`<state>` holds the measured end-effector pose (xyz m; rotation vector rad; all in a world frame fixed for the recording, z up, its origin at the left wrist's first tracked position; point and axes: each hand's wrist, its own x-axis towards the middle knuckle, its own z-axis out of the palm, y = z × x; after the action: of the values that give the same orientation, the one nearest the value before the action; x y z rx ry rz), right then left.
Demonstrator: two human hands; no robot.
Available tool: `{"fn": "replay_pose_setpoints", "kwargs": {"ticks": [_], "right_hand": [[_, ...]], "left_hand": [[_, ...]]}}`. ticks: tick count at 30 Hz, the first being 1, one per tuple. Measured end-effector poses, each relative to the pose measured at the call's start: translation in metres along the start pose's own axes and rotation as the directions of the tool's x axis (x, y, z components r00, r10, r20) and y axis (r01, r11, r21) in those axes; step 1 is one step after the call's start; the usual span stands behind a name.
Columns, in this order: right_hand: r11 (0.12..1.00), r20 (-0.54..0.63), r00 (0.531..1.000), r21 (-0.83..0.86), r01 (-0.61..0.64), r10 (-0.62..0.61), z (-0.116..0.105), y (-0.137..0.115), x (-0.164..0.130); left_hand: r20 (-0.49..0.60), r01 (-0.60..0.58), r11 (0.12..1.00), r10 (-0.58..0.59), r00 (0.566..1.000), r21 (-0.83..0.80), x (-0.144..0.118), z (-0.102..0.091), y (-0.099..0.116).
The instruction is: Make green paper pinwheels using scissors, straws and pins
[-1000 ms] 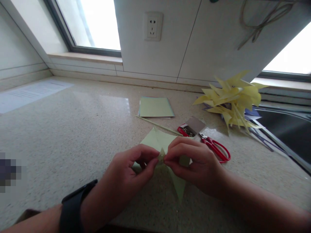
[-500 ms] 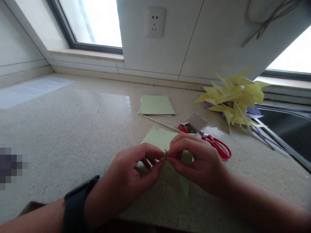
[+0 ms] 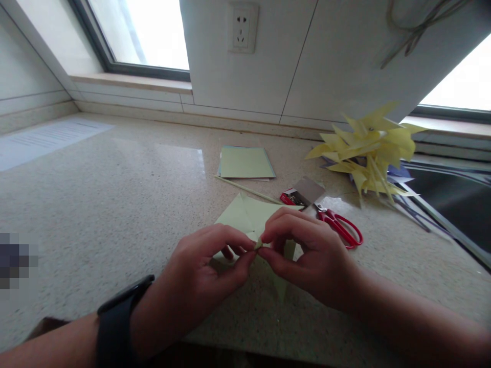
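My left hand, with a dark watch on its wrist, pinches thumb to forefinger over the pale green paper. Opposite it, the fingertips of my right hand meet the left ones, closed on a small folded bit of the same pale green. Whether that bit is a corner of the sheet cannot be made out. The sheet lies under both hands, creased, with a small dark dot near its middle and pointed flaps spreading out. Red-handled scissors lie just beyond my right hand, beside a small open red box.
A stack of square paper lies farther back, with a thin pale stick in front. Yellow paper pinwheels are piled at the right, near a dark sink. A printed sheet lies far left.
Both hands have shifted slightly left, still pinching together. More of the sheet's middle, with its dark dot, shows. The view has tilted slightly.
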<state>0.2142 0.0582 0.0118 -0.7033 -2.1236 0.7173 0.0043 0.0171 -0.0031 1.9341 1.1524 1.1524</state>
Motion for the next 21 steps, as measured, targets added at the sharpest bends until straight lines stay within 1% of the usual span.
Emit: {"fn": "replay_pose_setpoints", "kwargs": {"ticks": [6,8,10,11,12,13,14,15,17,19,21], "right_hand": [[1.0,0.075,0.997,0.014,0.018,-0.019,-0.004,0.001,-0.001],[0.999,0.058,0.998,-0.03,0.037,-0.035,-0.011,0.001,0.001],[0.991,-0.05,0.998,-0.129,0.039,-0.046,-0.025,0.001,0.004],[0.98,-0.143,0.988,-0.197,0.033,-0.062,-0.033,0.002,0.006],[0.961,-0.187,0.98,-0.275,0.012,-0.065,-0.042,0.003,0.008],[0.938,-0.172,0.982,-0.346,0.011,-0.075,-0.051,0.004,0.01],[0.907,-0.102,0.992,-0.42,0.029,-0.079,-0.059,0.006,0.011],[0.872,-0.042,0.997,-0.488,0.031,-0.059,-0.066,0.007,0.013],[0.806,0.052,0.997,-0.592,-0.021,0.064,-0.077,0.011,0.014],[0.743,0.107,0.967,-0.661,-0.105,0.232,-0.081,0.015,0.015],[0.696,0.147,0.921,-0.7,-0.162,0.362,-0.081,0.018,0.014]], "left_hand": [[0.01,-0.024,1.0,0.024,1.0,0.001,-0.002,-0.002,0.0],[-0.001,-0.025,0.999,0.025,1.0,0.02,-0.002,-0.002,0.0],[-0.028,-0.017,0.999,0.019,0.999,0.051,-0.002,-0.002,0.0],[-0.043,-0.014,0.998,0.017,0.999,0.067,-0.002,-0.002,0.0],[-0.056,-0.011,0.997,0.016,0.998,0.081,-0.002,-0.001,0.0],[-0.065,-0.009,0.996,0.015,0.998,0.094,-0.002,-0.001,0.0],[-0.066,-0.007,0.994,0.014,0.998,0.105,-0.002,-0.001,0.0],[-0.062,-0.006,0.993,0.014,0.998,0.116,-0.002,-0.001,0.0],[-0.048,-0.009,0.991,0.016,0.999,0.133,-0.002,-0.002,0.001],[-0.03,-0.016,0.989,0.02,0.999,0.146,-0.002,-0.002,0.001],[-0.018,-0.015,0.989,0.018,1.0,0.15,-0.002,-0.003,0.001]]}}
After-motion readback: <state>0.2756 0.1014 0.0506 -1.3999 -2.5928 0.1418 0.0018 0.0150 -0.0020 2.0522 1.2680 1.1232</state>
